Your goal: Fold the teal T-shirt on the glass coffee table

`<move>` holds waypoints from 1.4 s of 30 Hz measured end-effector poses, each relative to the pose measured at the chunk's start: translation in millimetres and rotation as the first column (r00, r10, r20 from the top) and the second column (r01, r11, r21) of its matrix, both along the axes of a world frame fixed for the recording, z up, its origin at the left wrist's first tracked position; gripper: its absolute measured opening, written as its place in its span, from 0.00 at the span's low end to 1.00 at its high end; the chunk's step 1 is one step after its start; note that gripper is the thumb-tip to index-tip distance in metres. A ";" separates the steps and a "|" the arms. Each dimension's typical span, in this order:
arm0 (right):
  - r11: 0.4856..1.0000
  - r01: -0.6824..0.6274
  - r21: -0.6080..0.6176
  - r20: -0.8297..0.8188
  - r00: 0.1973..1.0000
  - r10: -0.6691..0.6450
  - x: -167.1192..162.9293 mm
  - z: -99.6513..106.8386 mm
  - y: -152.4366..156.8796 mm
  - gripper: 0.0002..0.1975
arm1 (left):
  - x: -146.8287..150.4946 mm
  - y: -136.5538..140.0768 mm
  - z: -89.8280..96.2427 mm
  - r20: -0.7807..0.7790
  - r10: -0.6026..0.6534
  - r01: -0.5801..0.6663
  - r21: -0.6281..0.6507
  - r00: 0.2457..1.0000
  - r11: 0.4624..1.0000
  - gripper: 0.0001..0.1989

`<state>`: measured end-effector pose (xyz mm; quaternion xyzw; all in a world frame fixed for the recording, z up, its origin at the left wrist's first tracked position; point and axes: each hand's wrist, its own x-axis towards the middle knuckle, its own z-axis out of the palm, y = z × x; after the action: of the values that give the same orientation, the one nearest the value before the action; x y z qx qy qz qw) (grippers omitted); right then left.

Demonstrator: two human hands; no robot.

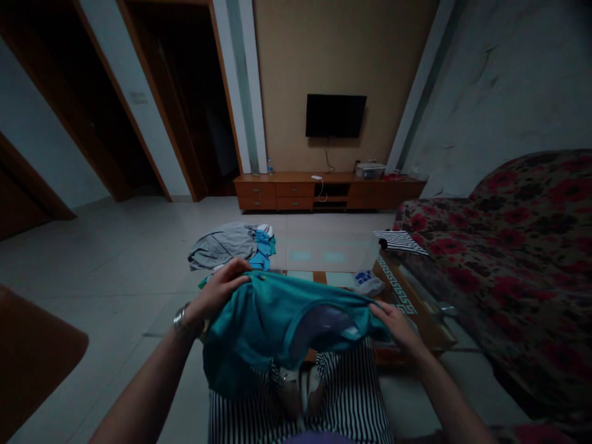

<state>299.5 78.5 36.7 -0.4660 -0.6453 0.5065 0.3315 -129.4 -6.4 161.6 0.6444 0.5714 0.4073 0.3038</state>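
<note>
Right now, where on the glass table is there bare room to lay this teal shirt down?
The glass table is bare mid-top, between the grey-and-blue clothes pile and the striped cloth. The plastic bag crowds the near right; both hands hold the teal shirt.

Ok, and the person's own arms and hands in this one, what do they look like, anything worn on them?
Both forearms are bare, with no sleeves in view. The left hand has a silver-coloured metal band, a watch or a bracelet, around its wrist. The right hand shows no band or glove, and its wrist is bare. The light is too dim to tell rings.
</note>
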 end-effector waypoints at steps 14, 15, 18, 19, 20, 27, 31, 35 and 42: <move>0.926 -0.027 0.376 0.533 0.824 -0.192 54.9 -111.9 -1.3 0.16 | 76.9 -2.4 -210.9 -0.517 -0.057 0.034 -0.053 0.854 0.998 0.19; 0.918 -0.027 0.396 0.533 0.820 -0.206 49.8 -113.3 -4.2 0.17 | 81.2 -3.7 -214.3 -0.499 -0.052 0.035 -0.044 0.865 0.998 0.19; 0.894 0.026 0.448 0.563 0.768 -0.305 34.1 -115.6 -4.5 0.19 | 88.9 0.2 -216.2 -0.528 -0.031 0.010 -0.044 0.849 0.999 0.19; 0.889 0.040 0.457 0.576 0.748 -0.330 30.3 -116.6 -2.6 0.19 | 90.2 2.9 -215.1 -0.558 -0.025 -0.005 -0.053 0.830 0.999 0.19; 0.887 0.047 0.459 0.587 0.733 -0.343 27.5 -117.8 -0.2 0.18 | 91.0 5.8 -213.5 -0.590 -0.022 -0.019 -0.064 0.807 0.998 0.18; 0.929 0.160 0.335 0.440 0.845 -0.304 35.7 -114.4 15.7 0.13 | 89.9 22.9 -202.4 -0.606 0.036 -0.115 -0.093 0.795 0.989 0.10; 0.912 0.330 0.243 0.276 0.878 -0.391 48.1 -95.8 22.2 0.17 | 83.7 33.5 -193.7 -0.339 0.128 -0.184 -0.137 0.932 0.973 0.06; 0.921 0.340 0.189 0.209 0.903 -0.376 53.8 -60.6 22.1 0.21 | 68.6 41.2 -158.1 -0.233 0.192 -0.224 -0.119 0.953 0.967 0.08; 0.982 0.014 0.186 0.259 0.964 -0.063 65.0 80.9 1.5 0.22 | 21.7 24.6 2.4 -0.111 0.186 -0.185 0.022 0.976 0.983 0.18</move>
<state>364.4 80.1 117.6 -0.5093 -0.7182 0.3722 0.2936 -107.8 18.2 164.0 0.6121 0.6429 0.4000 0.2280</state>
